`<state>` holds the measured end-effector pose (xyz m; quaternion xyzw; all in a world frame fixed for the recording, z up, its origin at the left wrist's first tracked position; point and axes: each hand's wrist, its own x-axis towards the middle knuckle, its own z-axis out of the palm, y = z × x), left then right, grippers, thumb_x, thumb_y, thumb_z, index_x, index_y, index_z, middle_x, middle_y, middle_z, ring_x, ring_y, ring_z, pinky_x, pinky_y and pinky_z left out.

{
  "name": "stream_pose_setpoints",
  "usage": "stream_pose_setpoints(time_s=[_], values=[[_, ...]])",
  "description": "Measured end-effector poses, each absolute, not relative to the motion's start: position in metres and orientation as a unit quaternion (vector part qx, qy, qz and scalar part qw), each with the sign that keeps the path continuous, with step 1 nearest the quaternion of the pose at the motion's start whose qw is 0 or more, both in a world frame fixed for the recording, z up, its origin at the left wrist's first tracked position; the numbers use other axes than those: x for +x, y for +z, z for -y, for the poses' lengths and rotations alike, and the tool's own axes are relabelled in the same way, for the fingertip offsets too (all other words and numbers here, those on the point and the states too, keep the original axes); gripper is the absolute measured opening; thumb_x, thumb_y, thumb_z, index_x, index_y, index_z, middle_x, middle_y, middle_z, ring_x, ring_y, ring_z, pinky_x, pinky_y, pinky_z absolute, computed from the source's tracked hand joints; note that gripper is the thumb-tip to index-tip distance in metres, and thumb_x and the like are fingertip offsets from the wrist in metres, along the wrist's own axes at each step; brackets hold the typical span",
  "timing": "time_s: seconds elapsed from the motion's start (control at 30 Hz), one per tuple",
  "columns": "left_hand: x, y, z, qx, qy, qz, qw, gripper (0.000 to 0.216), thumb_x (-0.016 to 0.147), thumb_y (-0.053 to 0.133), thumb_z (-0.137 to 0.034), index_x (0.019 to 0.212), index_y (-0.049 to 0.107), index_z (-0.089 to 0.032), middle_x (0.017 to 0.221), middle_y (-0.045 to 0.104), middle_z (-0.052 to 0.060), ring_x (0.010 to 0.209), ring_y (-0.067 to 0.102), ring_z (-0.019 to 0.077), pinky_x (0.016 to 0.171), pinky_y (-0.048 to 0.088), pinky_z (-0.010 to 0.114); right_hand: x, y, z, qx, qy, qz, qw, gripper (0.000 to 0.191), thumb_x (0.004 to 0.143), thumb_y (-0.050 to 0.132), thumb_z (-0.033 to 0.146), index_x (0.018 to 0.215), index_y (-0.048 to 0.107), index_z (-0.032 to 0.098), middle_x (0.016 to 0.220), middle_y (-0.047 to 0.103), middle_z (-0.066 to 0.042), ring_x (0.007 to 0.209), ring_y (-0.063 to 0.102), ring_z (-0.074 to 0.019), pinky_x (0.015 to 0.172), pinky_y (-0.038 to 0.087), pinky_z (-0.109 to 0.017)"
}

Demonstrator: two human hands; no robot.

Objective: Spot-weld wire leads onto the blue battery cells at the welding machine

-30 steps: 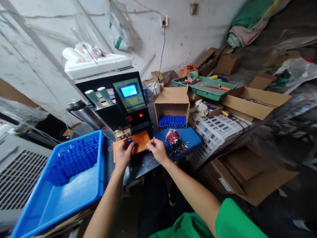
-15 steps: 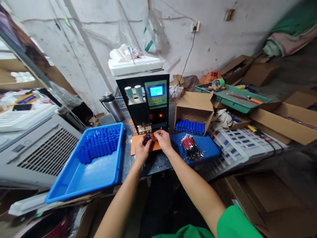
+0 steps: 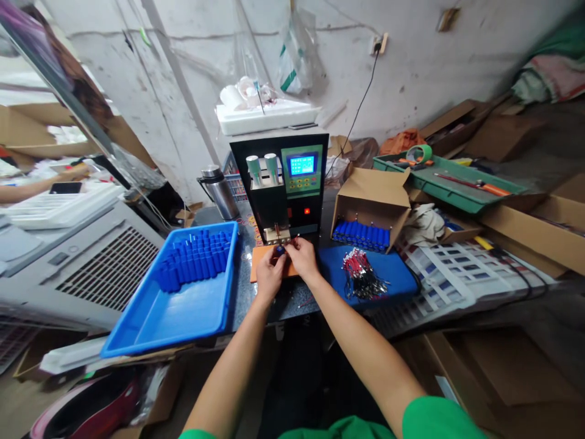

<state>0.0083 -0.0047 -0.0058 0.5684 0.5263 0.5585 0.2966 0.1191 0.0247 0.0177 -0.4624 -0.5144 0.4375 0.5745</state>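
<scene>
My left hand (image 3: 270, 273) is closed around a blue cylindrical battery cell (image 3: 280, 250), most of which the fingers hide. It sits just below the electrodes (image 3: 276, 235) of a black spot welder (image 3: 299, 210) with a lit screen. My right hand (image 3: 302, 257) pinches a thin wire lead close to the cell; a small pale tip (image 3: 298, 236) shows above its fingers. Both hands are over an orange board (image 3: 259, 259). Whether the wire touches the cell is too small to tell.
On the left, a blue tray (image 3: 169, 329) holds rows of blue cells (image 3: 194, 259). Red and black wire leads (image 3: 363, 274) lie on a blue pad (image 3: 331, 262), near a cardboard box (image 3: 377, 186) of cells. A steel flask (image 3: 219, 192) stands behind. Another person's arm (image 3: 27, 190) shows far left.
The view has shifted, moving the scene to the right. My hands have brought the cell and wire closer under the welder's electrodes. Another person's arm now shows at far left.
</scene>
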Motion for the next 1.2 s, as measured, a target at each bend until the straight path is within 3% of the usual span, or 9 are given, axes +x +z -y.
stream_pose_setpoints(time_s=[1.2], values=[[0.009,-0.004,0.005,0.577,0.552,-0.525,0.294,0.033,0.083,0.063,-0.038,0.107,0.069,-0.017,0.098,0.073,0.006,0.087,0.068,0.0197,0.084,0.054,0.032,0.130,0.008,-0.022,-0.447,0.443,0.539,0.559,0.019,0.078,0.062,0.039,0.078,0.064,0.020,0.077,0.069,-0.003,0.073,0.064,-0.0193,0.065,0.049,-0.028]])
